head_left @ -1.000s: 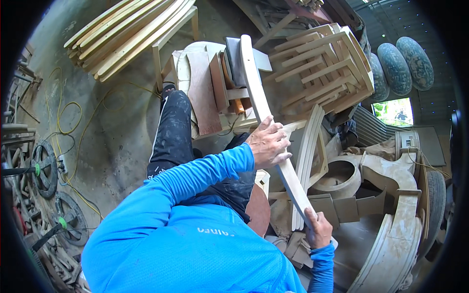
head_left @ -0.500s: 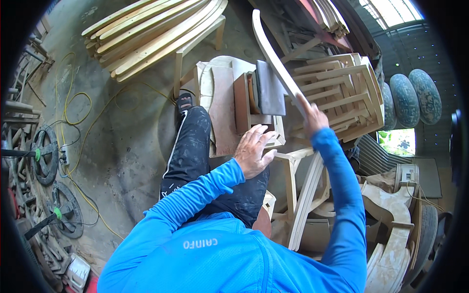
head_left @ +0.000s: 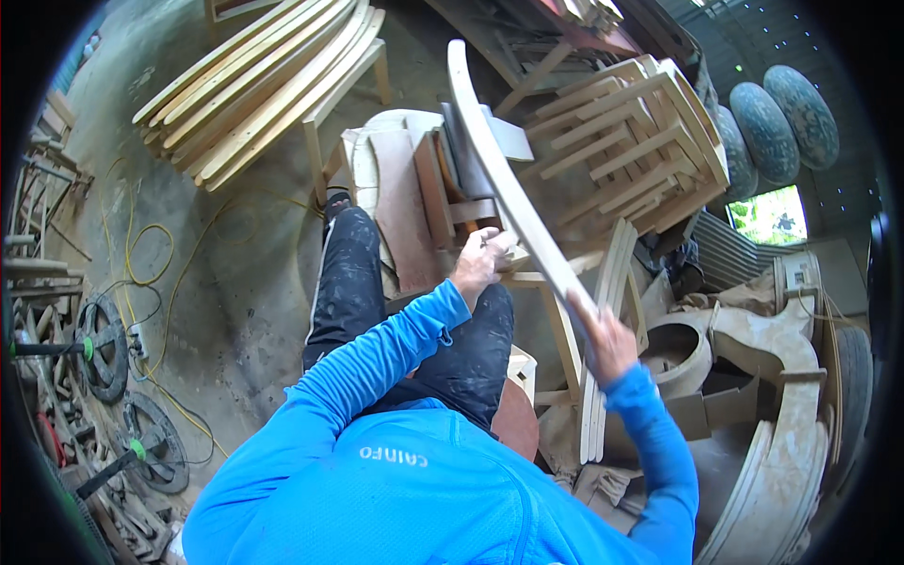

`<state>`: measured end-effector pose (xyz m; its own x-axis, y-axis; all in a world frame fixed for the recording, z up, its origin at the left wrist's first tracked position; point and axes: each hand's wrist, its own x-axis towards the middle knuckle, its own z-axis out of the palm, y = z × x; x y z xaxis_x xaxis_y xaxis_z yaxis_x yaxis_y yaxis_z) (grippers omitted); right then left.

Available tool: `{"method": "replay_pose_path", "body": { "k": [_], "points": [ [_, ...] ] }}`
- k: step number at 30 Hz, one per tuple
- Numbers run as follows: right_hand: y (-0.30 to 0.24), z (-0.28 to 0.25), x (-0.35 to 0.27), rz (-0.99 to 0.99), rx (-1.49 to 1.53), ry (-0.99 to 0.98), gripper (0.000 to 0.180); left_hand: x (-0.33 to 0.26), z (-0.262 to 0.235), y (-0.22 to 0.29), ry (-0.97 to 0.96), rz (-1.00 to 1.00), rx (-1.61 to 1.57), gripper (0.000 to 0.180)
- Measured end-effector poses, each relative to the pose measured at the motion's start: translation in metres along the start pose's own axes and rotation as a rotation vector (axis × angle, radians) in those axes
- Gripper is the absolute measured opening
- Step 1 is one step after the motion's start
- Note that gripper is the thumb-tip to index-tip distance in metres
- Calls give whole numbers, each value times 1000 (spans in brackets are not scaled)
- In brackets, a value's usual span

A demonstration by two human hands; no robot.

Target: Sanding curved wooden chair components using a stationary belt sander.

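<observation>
Curved wooden strip (head_left: 511,196) held in right hand (head_left: 607,341); left hand (head_left: 478,262) curled nearby, grip cannot be told; pale lettering (head_left: 394,457) borne on blue shirt (head_left: 414,504).

My bright-blue long fabric sleeves (head_left: 363,363); my black cloth trousers (head_left: 350,264), grey smudges, white side stripe; my curved pale-cream wooden strip (head_left: 509,191); stacked honey-yellow curved wooden slats (head_left: 259,92)

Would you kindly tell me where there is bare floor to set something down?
The grey floor is bare between the yellow cord and the person's left leg. It is crowded on the right, around the wooden frames and round wooden ring, and along the left edge, around the black wheels.
</observation>
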<state>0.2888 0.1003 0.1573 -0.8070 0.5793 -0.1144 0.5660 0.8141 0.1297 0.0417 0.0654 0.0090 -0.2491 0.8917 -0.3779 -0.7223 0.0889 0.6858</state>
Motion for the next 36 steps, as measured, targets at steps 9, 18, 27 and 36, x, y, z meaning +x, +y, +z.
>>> {"method": "replay_pose_path", "body": {
  "k": [9,18,27,36],
  "points": [
    [-18,18,-172,218,72,267,73,-32,92,-16,-24,-69,-417,37],
    [-21,-32,-134,59,61,870,89,-102,231,190,-583,767,483,34],
    [7,-70,-184,320,-291,814,72,-103,192,93,-836,1198,1858,24],
    [-65,143,-275,605,861,384,37,-54,133,10,-1111,1145,1834,39]
  ]
}}
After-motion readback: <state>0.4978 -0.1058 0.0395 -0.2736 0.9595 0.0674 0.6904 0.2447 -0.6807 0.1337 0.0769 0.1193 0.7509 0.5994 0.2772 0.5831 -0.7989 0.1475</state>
